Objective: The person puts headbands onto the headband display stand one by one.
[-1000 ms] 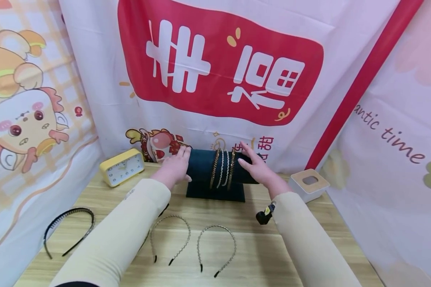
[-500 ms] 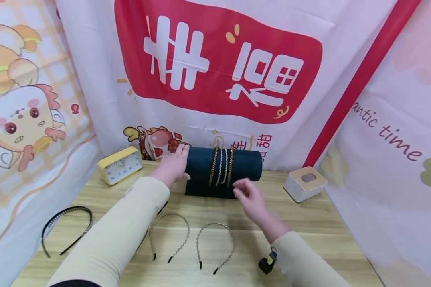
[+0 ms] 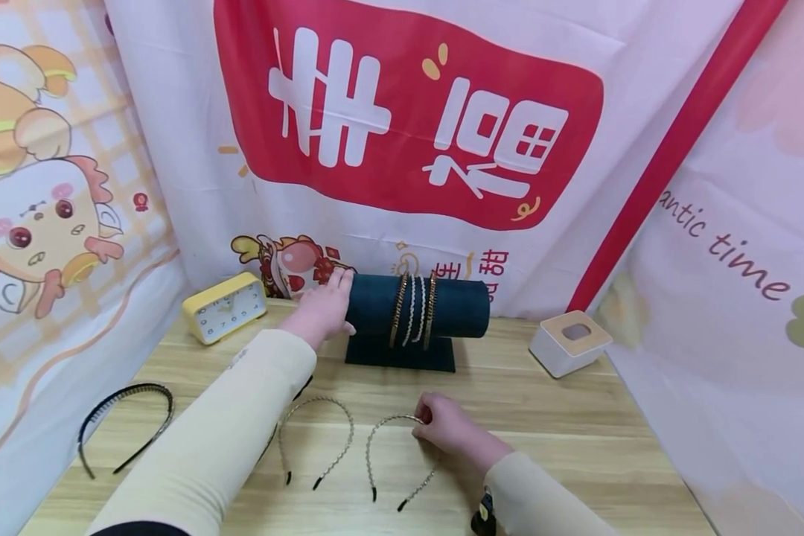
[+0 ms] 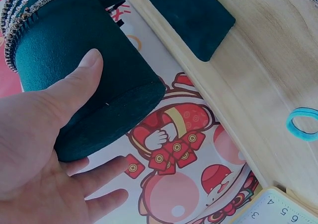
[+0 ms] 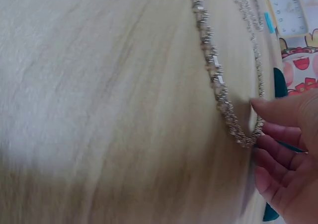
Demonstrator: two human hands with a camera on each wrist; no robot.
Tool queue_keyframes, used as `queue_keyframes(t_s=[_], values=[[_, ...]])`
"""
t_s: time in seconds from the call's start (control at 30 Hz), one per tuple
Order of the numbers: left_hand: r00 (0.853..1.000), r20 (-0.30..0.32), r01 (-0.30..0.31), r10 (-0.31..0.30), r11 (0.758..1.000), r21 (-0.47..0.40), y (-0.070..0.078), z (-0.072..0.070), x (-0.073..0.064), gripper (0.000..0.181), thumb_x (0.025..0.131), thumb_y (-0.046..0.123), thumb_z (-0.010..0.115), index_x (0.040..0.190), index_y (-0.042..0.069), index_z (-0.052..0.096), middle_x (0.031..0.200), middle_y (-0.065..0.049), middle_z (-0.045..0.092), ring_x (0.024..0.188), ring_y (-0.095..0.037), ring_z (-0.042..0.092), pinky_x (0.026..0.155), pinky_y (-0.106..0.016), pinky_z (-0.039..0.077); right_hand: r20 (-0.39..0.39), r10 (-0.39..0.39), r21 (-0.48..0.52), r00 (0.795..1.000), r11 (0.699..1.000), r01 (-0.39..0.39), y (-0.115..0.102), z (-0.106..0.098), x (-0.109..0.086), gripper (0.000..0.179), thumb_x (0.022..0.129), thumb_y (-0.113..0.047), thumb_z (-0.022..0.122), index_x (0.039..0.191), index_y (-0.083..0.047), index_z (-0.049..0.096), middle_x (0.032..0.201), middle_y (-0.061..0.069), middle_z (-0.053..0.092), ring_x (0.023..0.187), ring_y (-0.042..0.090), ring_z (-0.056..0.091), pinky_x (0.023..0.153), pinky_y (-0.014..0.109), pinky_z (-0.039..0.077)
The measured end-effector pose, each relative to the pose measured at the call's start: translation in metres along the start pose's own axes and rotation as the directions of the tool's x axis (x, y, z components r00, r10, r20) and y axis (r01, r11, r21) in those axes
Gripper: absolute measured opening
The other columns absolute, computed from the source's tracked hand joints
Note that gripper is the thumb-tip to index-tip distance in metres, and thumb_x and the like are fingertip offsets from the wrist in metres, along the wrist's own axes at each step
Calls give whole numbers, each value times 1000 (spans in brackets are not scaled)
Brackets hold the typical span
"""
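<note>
A dark green velvet display roll (image 3: 465,305) on a base stands at the back, ringed by gold-and-dark and silvery beaded headbands (image 3: 412,311). My left hand (image 3: 323,305) rests at the roll's left end. In the left wrist view its thumb (image 4: 82,82) lies along the velvet, the fingers loosely extended past the end. Nearer on the table, my right hand (image 3: 445,424) is at the upper right bend of a silvery beaded headband (image 3: 370,454). In the right wrist view, thumb and fingers close around that band (image 5: 221,80) at its curve. Another silvery headband (image 3: 316,398) lies to its left.
A black toothed headband (image 3: 123,394) lies at the left. The yellow clock (image 3: 228,307) stands back left; a white box with a wooden top (image 3: 569,346) stands back right. A blue ring-shaped band (image 4: 302,130) lies on the table. Printed cloth (image 3: 402,112) hangs behind.
My right hand has left the roll's right end and come down toward me to the right silvery headband, its fingers now curled at the bend. My left hand stays at the roll.
</note>
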State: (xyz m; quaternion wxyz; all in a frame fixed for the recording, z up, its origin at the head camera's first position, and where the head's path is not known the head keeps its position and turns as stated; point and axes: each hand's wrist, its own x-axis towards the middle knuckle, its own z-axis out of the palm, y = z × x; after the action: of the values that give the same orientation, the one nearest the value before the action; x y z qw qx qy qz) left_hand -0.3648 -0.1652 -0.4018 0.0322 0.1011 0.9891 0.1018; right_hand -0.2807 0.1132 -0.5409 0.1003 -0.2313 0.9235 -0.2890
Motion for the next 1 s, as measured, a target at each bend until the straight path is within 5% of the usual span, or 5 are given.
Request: queue_keyframes(t_s=[0.33,0.53,0.73,0.87,1.0], values=[[1000,-25,-12,13,1000,10,0,1,1,113,79,39,84,157,3,9,160,-22,12,124,-46,48,104,-65,32,-20,64,-47,998,997,-65,-4,-1,0,17,95,-3,64,82,-11,55,74,-3,52,66,13,49,59,29,45],[1000,-20,-1,1,1000,1,-1,3,2,113,79,38,84,157,3,9,161,-22,12,125,-46,47,104,-66,32,-38,71,162,997,985,-64,0,-11,1,11,91,7,61,85,0,55,72,2,54,66,14,52,56,27,46],[1000,-14,5,-5,1000,-6,-1,3,2,112,80,37,83,157,3,9,161,-21,11,125,-46,47,104,-66,30,105,142,535,984,826,-176,4,-38,-2,15,93,4,55,103,14,61,75,13,63,64,16,58,58,27,47],[1000,-10,6,-6,1000,-5,0,3,1,112,80,37,83,157,3,9,161,-21,10,126,-46,47,104,-66,30,246,140,627,959,732,-267,4,-63,-5,23,99,-7,56,107,13,62,79,12,64,67,15,59,65,31,50],[1000,-8,3,-3,1000,-7,1,3,1,111,81,36,82,157,3,8,161,-21,10,127,-46,46,105,-67,29,343,95,654,935,690,-310,2,-84,-10,19,101,-11,55,101,7,59,78,11,65,65,15,60,63,32,52]])
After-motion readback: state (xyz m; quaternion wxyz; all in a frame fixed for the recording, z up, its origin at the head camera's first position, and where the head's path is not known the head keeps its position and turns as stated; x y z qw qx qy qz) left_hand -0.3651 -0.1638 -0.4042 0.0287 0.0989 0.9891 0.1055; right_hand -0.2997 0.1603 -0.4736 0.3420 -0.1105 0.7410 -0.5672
